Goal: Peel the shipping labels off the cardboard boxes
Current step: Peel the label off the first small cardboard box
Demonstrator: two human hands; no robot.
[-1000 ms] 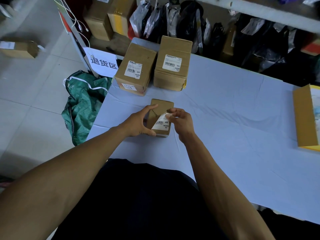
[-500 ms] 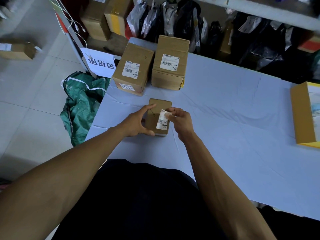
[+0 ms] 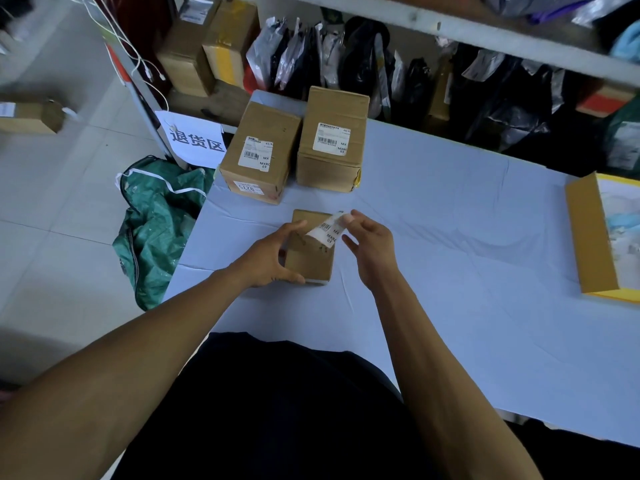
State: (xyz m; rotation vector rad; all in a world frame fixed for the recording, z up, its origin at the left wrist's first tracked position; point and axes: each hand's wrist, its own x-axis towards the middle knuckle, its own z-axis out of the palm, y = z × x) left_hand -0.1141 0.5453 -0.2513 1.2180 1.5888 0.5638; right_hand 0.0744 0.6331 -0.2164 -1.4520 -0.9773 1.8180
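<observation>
- Now the left hand [image 3: 268, 256] grips the small box [image 3: 309, 261], holding it down.
- The right hand [image 3: 369, 245] pinches the white label [image 3: 327, 230], mostly lifted off.

My view: small box [image 3: 309, 258] plain brown cardboard, pale strip along near bottom edge. Label [image 3: 327, 230] white, black barcode stripes, black letters. Two larger boxes [image 3: 258, 150] [image 3: 332, 140] same brown, each with white label, black print. Tablecloth [image 3: 467, 244] pale blue-lilac, plain, creased. Bag [image 3: 156, 223] on floor dark green, whitish flecks, white cord. Sign [image 3: 194, 142] white, black characters. Open box [image 3: 588, 237] at right mustard-yellow outside. Floor tiles [image 3: 59, 188] off-white. My shirt [image 3: 277, 410] near-black.
</observation>
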